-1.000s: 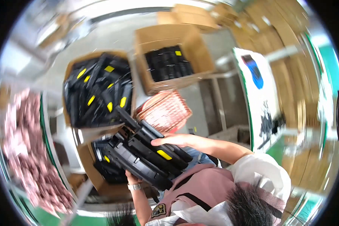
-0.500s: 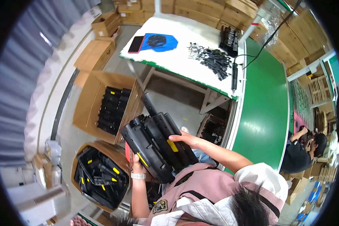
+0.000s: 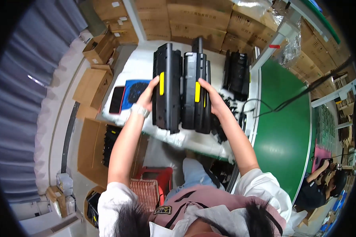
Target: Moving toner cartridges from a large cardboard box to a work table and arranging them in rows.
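Note:
Several long black plastic housings [image 3: 171, 91] with yellow strips stand side by side between my hands, upright above the white worktable [image 3: 142, 59]. My left hand [image 3: 148, 96] is closed on the outer left side of the bunch, thumb by a yellow strip. On the opposite side my right hand [image 3: 213, 96] grips the outer housings, its thumb beside another yellow strip. A narrow gap runs down the middle of the bunch. Whether the lower ends touch the table I cannot tell. Small black parts [image 3: 221, 128] lie beside my right hand, partly hidden.
More black housings [image 3: 236, 75] stand at the table's back right. A phone [image 3: 116, 100] and a blue sheet [image 3: 129, 89] lie left. Cardboard boxes [image 3: 91, 138] holding housings sit on the floor, near a red stool [image 3: 164, 179]. Right is a green bench [image 3: 279, 130]; a co-worker [image 3: 318, 187] sits beyond.
Both hands have lifted the black housings from near my lap up over the white table. The housings have turned from slanted to upright, and my view has shifted toward the table.

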`<action>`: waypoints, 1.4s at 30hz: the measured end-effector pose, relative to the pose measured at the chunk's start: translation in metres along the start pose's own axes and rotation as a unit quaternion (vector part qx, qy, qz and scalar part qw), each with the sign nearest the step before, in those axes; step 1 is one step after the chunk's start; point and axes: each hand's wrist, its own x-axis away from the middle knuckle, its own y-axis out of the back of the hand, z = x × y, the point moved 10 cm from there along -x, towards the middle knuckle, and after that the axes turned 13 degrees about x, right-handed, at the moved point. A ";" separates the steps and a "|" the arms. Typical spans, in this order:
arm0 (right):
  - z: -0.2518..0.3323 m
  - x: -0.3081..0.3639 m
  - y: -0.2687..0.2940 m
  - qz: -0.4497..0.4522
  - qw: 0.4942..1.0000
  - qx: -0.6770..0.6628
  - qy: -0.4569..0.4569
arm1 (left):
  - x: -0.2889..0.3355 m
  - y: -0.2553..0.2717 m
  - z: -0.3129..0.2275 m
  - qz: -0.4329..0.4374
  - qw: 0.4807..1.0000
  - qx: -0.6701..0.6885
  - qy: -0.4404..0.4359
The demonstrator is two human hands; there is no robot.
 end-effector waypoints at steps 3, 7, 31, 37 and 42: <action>0.040 -0.054 0.046 -0.017 0.999 -0.043 -0.004 | -0.108 -0.016 -0.026 -0.001 0.998 -0.052 0.024; 0.062 -0.118 0.136 -0.101 0.993 -0.026 0.056 | -0.220 -0.020 -0.021 -0.017 0.981 -0.166 0.103; 0.123 -0.058 0.206 -0.494 0.452 0.733 0.119 | -0.336 -0.023 0.013 -0.067 0.857 -0.500 -0.110; 0.176 0.036 0.184 -0.554 0.395 0.698 0.225 | -0.332 0.005 -0.010 -0.127 0.811 -0.556 -0.128; 0.158 0.079 0.279 -0.608 0.380 0.695 0.055 | -0.302 -0.032 -0.011 -0.135 0.821 -0.533 -0.156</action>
